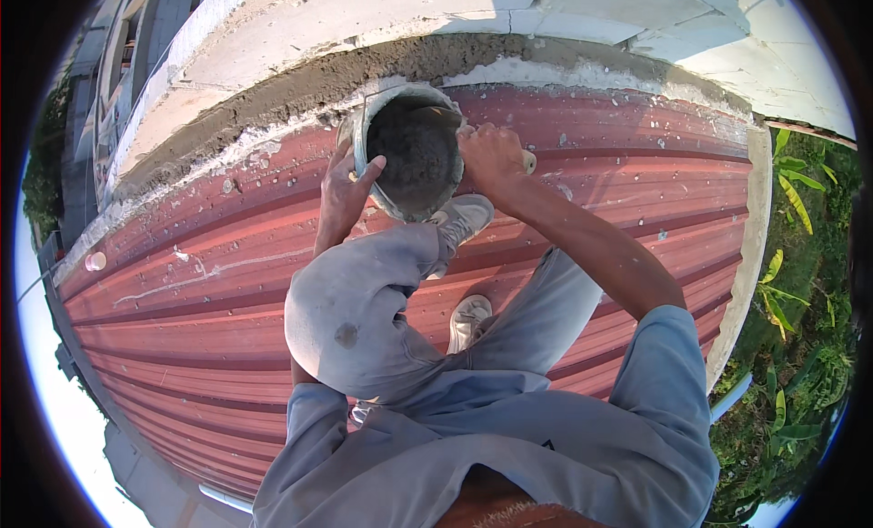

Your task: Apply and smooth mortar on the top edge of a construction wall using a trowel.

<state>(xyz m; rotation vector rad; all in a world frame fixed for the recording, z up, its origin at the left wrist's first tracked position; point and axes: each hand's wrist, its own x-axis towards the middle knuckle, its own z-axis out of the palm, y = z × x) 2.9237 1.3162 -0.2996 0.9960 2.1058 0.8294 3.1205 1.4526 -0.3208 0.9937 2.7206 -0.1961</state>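
A mortar-caked bucket (366, 155) tilts toward me on the red roof, with wet grey mortar (414, 155) inside. My left hand (347, 187) grips its left side, thumb over the rim and fingers round the outside. At the opposite rim, my right hand (489, 155) is closed round a trowel, whose pale handle end (529, 161) sticks out to the right of the fist. The trowel's blade seems to reach into the bucket; most of it is hidden by my hand and the rim.
Ribbed red metal roofing (209, 282) slopes under my shoes (468, 319). Along its top runs a rough band of mortar (273, 110) against a pale block wall (582, 19). A small pinkish cup-like object (95, 261) sits far left. Plants (800, 346) lie beyond the right roof edge.
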